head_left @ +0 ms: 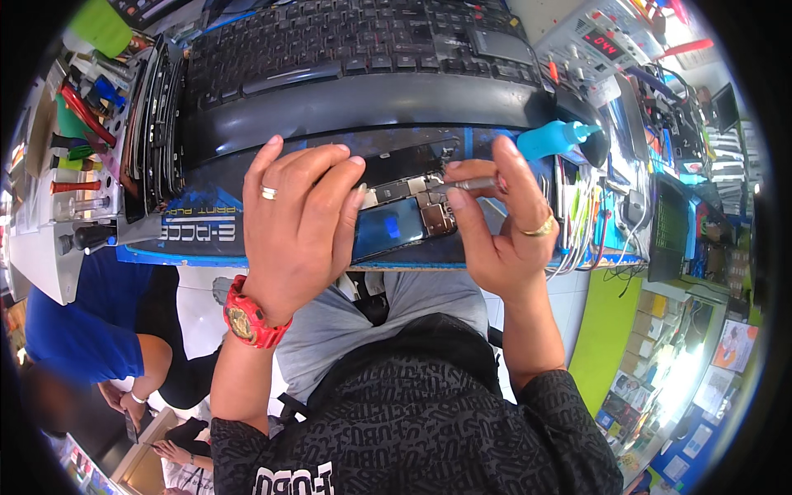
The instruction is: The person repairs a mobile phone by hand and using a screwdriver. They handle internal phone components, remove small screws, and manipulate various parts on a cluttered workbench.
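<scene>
An opened smartphone (389,230) lies at the front edge of the blue-and-black work mat, its circuit board and metal parts exposed. My left hand (301,210), with a ring and a red watch, covers its left end, fingers and thumb pressing on it. Between the thumb and fingers of my right hand (516,227) is a slim grey metal tool (472,184) with a tapered tip. That tip rests at the board near the phone's right end. Just behind lies a dark flat panel (408,162), partly hidden by my left hand.
A black keyboard (363,49) spans the back. A light blue bottle (549,140) with a nozzle lies at the right, below a power supply (598,41) with a red display. Upright flat panels (157,124) and tools crowd the left. A person in blue (82,305) sits at lower left.
</scene>
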Motion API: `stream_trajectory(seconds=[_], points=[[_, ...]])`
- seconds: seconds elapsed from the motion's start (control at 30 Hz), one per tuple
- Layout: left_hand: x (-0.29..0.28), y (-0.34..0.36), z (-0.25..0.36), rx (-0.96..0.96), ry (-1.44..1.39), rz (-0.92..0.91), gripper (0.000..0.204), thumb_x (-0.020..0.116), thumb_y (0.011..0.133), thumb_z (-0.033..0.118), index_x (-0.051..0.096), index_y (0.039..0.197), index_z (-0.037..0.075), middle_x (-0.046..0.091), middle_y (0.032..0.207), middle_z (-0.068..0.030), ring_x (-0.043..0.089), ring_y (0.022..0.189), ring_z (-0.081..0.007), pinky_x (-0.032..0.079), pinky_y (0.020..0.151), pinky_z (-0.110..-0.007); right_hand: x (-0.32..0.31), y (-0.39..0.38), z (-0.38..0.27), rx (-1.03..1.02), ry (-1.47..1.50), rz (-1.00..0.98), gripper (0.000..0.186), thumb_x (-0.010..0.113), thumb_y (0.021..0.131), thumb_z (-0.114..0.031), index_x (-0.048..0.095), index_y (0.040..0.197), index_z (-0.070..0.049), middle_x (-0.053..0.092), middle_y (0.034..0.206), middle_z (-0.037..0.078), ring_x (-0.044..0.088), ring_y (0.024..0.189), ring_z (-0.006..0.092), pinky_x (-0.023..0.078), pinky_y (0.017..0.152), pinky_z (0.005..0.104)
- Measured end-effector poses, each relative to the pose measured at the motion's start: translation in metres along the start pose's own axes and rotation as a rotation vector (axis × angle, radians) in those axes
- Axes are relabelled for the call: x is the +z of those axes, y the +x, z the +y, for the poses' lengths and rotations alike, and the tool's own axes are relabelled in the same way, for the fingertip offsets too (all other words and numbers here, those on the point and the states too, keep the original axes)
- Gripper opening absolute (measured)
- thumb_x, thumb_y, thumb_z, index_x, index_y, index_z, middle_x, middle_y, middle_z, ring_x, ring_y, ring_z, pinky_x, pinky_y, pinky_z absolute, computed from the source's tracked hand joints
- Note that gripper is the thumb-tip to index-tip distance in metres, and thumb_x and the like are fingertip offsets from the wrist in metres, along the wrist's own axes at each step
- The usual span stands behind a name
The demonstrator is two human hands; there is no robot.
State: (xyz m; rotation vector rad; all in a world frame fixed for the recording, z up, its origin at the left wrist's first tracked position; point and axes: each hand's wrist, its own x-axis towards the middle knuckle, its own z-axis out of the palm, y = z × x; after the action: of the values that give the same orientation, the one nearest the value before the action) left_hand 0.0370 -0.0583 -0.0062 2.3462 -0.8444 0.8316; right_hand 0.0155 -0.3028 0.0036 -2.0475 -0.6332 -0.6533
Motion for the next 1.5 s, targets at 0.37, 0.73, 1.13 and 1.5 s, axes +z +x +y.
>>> stream_trajectory(seconds=[0.37,0.73,1.13,1.5], points=[[0.006,-0.010,-0.011,-0.328,-0.479,0.135,0.034,0.078,0.092,0.001,0.068,0.124,0.001,0.074,0.112,-0.0162,0.072,0.096,-0.0359,0.059,0.080,-0.041,0.000,-0.009,-0.003,0.066,0.012,0.066,0.077,0.075,0.091,0.014,0.040,0.160,0.006,0.075,0.113,0.024,0.078,0.103,0.0287,0.064,0.090,0.0370],[0.007,-0.015,-0.016,-0.364,-0.630,0.094,0.037,0.074,0.092,-0.002,0.070,0.129,0.001,0.074,0.114,-0.0165,0.071,0.097,-0.0308,0.056,0.088,-0.037,0.001,-0.005,-0.017,0.230,-0.020,0.064,0.084,0.071,0.096,0.011,0.027,0.166,0.003,0.074,0.118,0.024,0.077,0.103,0.0272,0.064,0.089,0.0348],[0.005,-0.013,-0.014,-0.374,-0.614,0.068,0.041,0.073,0.092,-0.002,0.069,0.133,0.003,0.073,0.111,-0.0161,0.071,0.092,-0.0303,0.056,0.081,-0.036,0.002,-0.007,-0.019,0.254,0.061,0.099,0.082,0.070,0.097,0.013,0.027,0.166,0.003,0.073,0.121,0.026,0.077,0.104,0.0256,0.064,0.089,0.0330],[0.004,-0.014,-0.014,-0.380,-0.588,0.045,0.043,0.074,0.092,-0.001,0.069,0.135,0.002,0.074,0.119,-0.0185,0.072,0.102,-0.0329,0.056,0.091,-0.037,-0.001,-0.011,-0.013,0.237,-0.002,0.087,0.079,0.067,0.100,0.010,0.026,0.167,0.000,0.070,0.122,0.027,0.077,0.100,0.0252,0.068,0.084,0.0355]])
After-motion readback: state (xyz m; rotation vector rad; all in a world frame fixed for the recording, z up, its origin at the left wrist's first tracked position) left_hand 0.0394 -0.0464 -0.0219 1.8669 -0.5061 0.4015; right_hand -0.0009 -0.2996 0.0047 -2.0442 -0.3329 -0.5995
